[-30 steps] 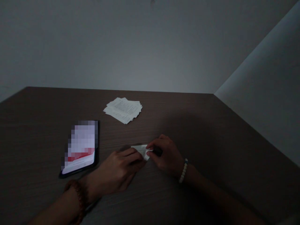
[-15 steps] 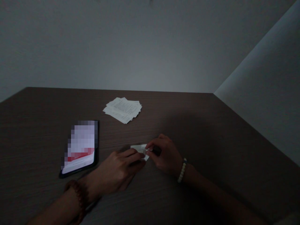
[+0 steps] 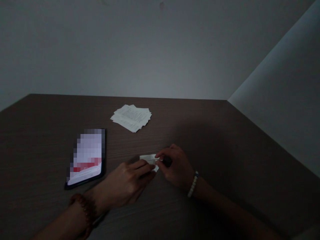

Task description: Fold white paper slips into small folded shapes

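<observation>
A small folded white paper [image 3: 149, 160] lies on the dark wooden table [image 3: 225, 146] near its middle. My left hand [image 3: 126, 185], with a brown bead bracelet at the wrist, presses its fingertips on the paper's near edge. My right hand [image 3: 173, 166], wearing a pale bead bracelet, pinches the paper's right end between thumb and fingers. Most of the paper is hidden under the two hands. The room is dim.
A lit phone [image 3: 87, 158] lies screen-up left of my hands. A loose stack of white printed paper slips [image 3: 131, 117] sits farther back on the table. Plain walls stand behind and to the right of the table.
Almost nothing differs; my right wrist has shifted slightly left and my fingers have adjusted a little on the folded paper.
</observation>
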`<state>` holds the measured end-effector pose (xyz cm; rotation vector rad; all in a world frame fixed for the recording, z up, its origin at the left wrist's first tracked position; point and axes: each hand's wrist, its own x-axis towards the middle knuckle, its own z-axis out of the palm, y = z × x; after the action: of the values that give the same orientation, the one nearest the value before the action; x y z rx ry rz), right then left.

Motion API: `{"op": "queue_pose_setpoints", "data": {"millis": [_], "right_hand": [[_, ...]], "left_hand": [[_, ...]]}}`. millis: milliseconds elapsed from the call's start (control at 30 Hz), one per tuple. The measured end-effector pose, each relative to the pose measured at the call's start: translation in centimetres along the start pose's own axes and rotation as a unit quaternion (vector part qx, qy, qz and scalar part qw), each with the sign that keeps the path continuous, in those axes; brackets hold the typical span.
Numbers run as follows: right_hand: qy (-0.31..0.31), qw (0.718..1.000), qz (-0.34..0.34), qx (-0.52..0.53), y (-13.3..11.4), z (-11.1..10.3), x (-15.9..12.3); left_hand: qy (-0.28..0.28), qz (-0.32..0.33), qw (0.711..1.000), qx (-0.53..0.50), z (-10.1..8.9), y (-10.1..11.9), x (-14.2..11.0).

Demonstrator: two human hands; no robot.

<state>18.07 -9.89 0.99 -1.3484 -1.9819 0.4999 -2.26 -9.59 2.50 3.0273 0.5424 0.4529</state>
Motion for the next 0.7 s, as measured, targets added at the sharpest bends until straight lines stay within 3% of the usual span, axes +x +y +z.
{"op": "queue_pose_setpoints", "data": {"millis": [500, 700], "right_hand": [[-0.001, 1.000, 0.018, -0.012, 0.20, 0.14, 0.03], [0.018, 0.998, -0.030, -0.045, 0.33, -0.13, -0.17]], "left_hand": [[-0.021, -0.036, 0.999, -0.008, -0.06, 0.43, 0.13], [-0.040, -0.052, 0.998, -0.021, 0.06, 0.34, 0.03]]}}
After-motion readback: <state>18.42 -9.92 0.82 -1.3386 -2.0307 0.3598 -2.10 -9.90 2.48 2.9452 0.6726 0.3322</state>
